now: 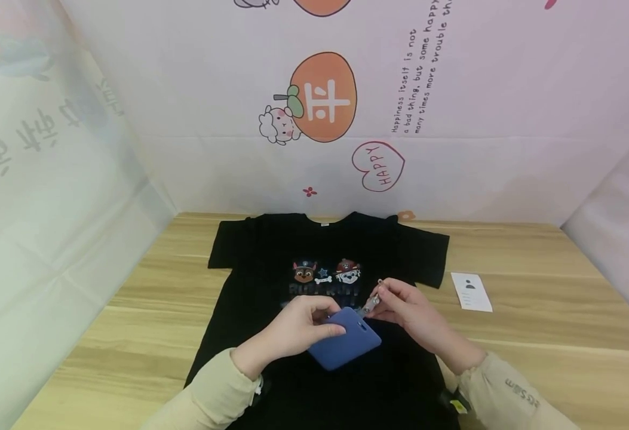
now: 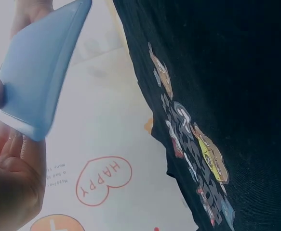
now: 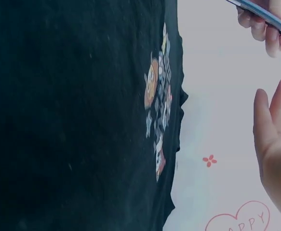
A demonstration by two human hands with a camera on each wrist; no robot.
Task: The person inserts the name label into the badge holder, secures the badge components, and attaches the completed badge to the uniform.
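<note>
A blue card holder (image 1: 341,347) with a slot near its corner hangs tilted above a black T-shirt (image 1: 249,286) with a cartoon dog print. My left hand (image 1: 300,328) grips the holder between thumb and fingers. By the slotted end, a clear strap clip with a metal end (image 1: 371,303) is pinched in my right hand (image 1: 408,313). The left wrist view shows the holder's broad side (image 2: 39,72) close up. In the right wrist view the holder (image 3: 268,18) appears edge-on, and the clip is mostly out of frame. Whether the strap passes through the slot, I cannot tell.
A white card (image 1: 472,292) with a person icon lies on the wooden table (image 1: 534,322), right of the shirt. Behind the table hangs a printed cloth (image 1: 212,119), with more pale cloth (image 1: 51,227) at the left side.
</note>
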